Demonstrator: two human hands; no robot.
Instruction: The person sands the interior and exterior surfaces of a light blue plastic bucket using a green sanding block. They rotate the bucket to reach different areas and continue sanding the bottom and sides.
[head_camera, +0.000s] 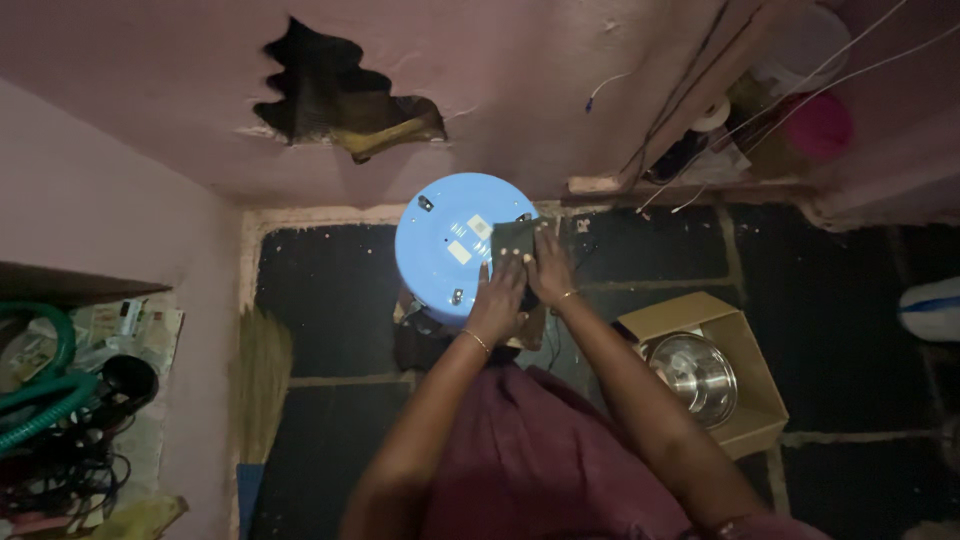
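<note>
Head view, looking straight down.

1. Drum (450, 245): a round blue lid or drum top stands on the dark tiled floor (330, 300), close to the pink wall (150, 120). Small fittings and pale labels sit on its top face.

2. Pad (512, 243): a dark, roughly square flat piece lies on the right part of the drum top, partly over its edge.

3. Left hand (497, 297): lies palm down, fingers spread flat, fingertips on the near edge of the pad. It presses rather than clasps; nothing is enclosed in it. A thin bangle circles the wrist.

4. Right hand (552, 268): lies flat just beside the left hand, fingers extended onto the right side of the pad. It also presses with an open palm and closes round nothing. A thin bangle circles this wrist too.

5. Garment (520, 450): maroon cloth fills the lower centre, between the two forearms.

6. Box (745, 400): an open cardboard box stands on the floor to the right of the right forearm, apart from the drum. A steel bowl (692, 375) sits inside it.

7. Hose (40, 395): green hose and black cables lie on a ledge at far left, well apart from the hands.

8. Hole (330, 95): a ragged dark break shows in the wall above the drum.

9. Shelf (700, 185): a wall recess at upper right holds wires and a pink round object; details cannot be told.
</note>
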